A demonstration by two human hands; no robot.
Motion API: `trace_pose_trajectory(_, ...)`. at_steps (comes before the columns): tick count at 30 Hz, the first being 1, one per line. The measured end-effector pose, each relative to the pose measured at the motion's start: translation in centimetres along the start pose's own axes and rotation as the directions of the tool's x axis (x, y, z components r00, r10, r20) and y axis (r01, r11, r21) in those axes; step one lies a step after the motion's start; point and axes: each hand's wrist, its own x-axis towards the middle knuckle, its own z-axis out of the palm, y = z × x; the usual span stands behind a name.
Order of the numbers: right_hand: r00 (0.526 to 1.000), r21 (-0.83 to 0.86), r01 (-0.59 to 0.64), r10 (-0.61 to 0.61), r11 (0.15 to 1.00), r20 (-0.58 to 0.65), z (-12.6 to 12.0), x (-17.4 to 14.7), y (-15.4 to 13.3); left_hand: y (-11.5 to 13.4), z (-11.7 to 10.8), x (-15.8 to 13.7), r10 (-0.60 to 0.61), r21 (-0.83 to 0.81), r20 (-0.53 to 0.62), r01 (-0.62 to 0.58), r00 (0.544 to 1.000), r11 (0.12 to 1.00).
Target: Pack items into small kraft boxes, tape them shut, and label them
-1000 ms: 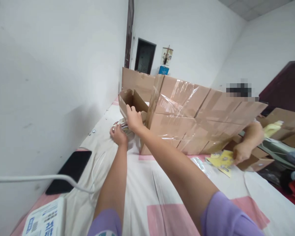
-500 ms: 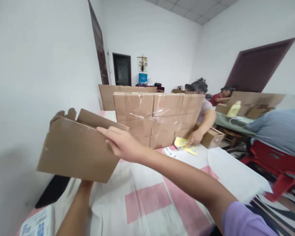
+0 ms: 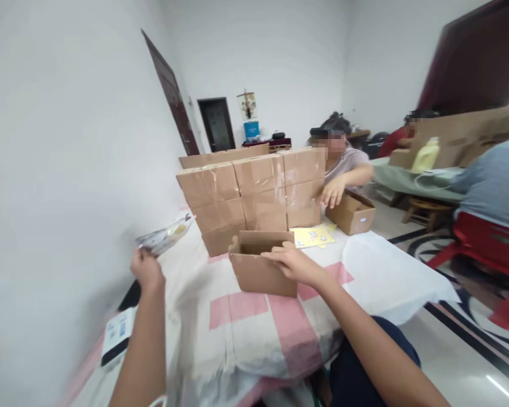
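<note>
My left hand [image 3: 147, 270] is raised on the left, its fingers pinched on the near end of a thin, shiny plastic packet [image 3: 167, 234] with a yellow patch. The packet is blurred, so its contents cannot be made out. An open-topped cardboard box [image 3: 261, 274] stands upright on the cloth-covered table [image 3: 195, 350]. At its right side my right hand [image 3: 294, 263] grips the upper edge, fingers lying over the near rim. The inside of the box is mostly hidden by its front wall.
Stacked, taped cartons [image 3: 258, 186] form a wall behind the box. Yellow printed sheets [image 3: 314, 236] lie to its right. Across the table, a co-worker's hand [image 3: 333, 192] hovers by another open carton [image 3: 352, 215]. A white labelled pack [image 3: 119, 330] lies at the left wall.
The cardboard box has gone from being held up at the left to standing on the table further right. My left hand has left it and now holds the packet. The co-worker's hand has lifted off the yellow sheets.
</note>
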Motion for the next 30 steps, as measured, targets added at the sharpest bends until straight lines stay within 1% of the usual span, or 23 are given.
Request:
trace_pose_trajectory(2,1.0,0.084,-0.018,0.02,0.996,-0.023,0.1,-0.6,1.0,1.8,1.7,-1.1,-0.047,-0.12,-0.004,0.046,0.999,0.992)
trace_pose_trajectory(5,0.999,0.215,-0.011,0.02,0.976,-0.042,-0.3,-1.2,2.0,4.3,4.0,-3.2,-0.072,-0.265,0.067,0.087,0.995,0.96)
trace_pose_trajectory(7,0.996,0.299,0.005,0.02,0.954,-0.083,-0.6,-1.6,2.4,5.9,5.0,-4.8,-0.073,-0.33,0.128,0.111,0.989,0.937)
trace_pose_trajectory(10,0.983,0.421,-0.009,0.085,0.907,-0.163,-1.0,-1.9,2.7,8.1,6.1,-7.0,-0.047,-0.381,0.24,0.139,0.97,0.914)
trace_pose_trajectory(13,0.957,0.455,-0.042,0.167,0.889,-0.238,-1.2,-1.9,3.1,9.5,6.9,-8.9,-0.013,-0.373,0.341,0.148,0.94,0.916)
trace_pose_trajectory(16,0.915,0.481,-0.085,0.259,0.872,-0.309,-1.1,-1.7,3.3,10.1,7.6,-10.4,0.044,-0.327,0.401,0.098,0.915,0.94)
trace_pose_trajectory(18,0.88,0.584,-0.135,0.368,0.801,-0.301,-0.9,-1.5,3.5,10.3,8.0,-11.2,0.122,-0.297,0.432,0.013,0.894,0.955)
trace_pose_trajectory(19,0.859,0.655,-0.154,0.428,0.739,-0.281,-0.8,-1.3,3.6,10.5,8.0,-11.6,0.175,-0.286,0.45,-0.044,0.876,0.957)
trace_pose_trajectory(20,0.837,0.727,-0.168,0.486,0.665,-0.252,-0.7,-1.2,3.7,10.8,8.0,-11.9,0.238,-0.28,0.474,-0.111,0.848,0.954)
trace_pose_trajectory(21,0.817,0.789,-0.178,0.536,0.588,-0.215,-0.6,-1.0,3.9,11.0,7.9,-12.2,0.306,-0.28,0.502,-0.183,0.808,0.942)
trace_pose_trajectory(22,0.799,0.835,-0.185,0.574,0.518,-0.179,-0.5,-0.8,4.0,11.3,7.8,-12.4,0.378,-0.288,0.535,-0.257,0.756,0.922)
trace_pose_trajectory(23,0.788,0.865,-0.193,0.599,0.463,-0.145,-0.4,-0.7,4.1,11.5,7.6,-12.6,0.446,-0.304,0.568,-0.327,0.692,0.895)
trace_pose_trajectory(24,0.786,0.882,-0.202,0.607,0.425,-0.113,-0.2,-0.5,4.2,11.8,7.4,-12.7,0.506,-0.327,0.599,-0.388,0.62,0.862)
trace_pose_trajectory(26,0.811,0.902,-0.21,0.583,0.378,-0.056,0.1,-0.2,4.3,12.1,7.2,-12.9,0.59,-0.37,0.65,-0.478,0.48,0.797)
trace_pose_trajectory(27,0.829,0.913,-0.195,0.558,0.36,-0.043,0.3,0.0,4.2,12.2,7.1,-12.9,0.613,-0.384,0.669,-0.51,0.42,0.769)
trace_pose_trajectory(28,0.844,0.926,-0.161,0.534,0.341,-0.05,0.5,0.2,4.2,12.3,7.1,-12.9,0.627,-0.391,0.685,-0.538,0.371,0.746)
trace_pose_trajectory(29,0.851,0.94,-0.11,0.519,0.323,-0.079,0.6,0.3,4.1,12.3,7.1,-12.9,0.633,-0.39,0.698,-0.563,0.336,0.729)
trace_pose_trajectory(30,0.847,0.95,-0.047,0.517,0.309,-0.126,0.7,0.5,4.0,12.3,7.2,-12.9,0.634,-0.382,0.705,-0.583,0.318,0.717)
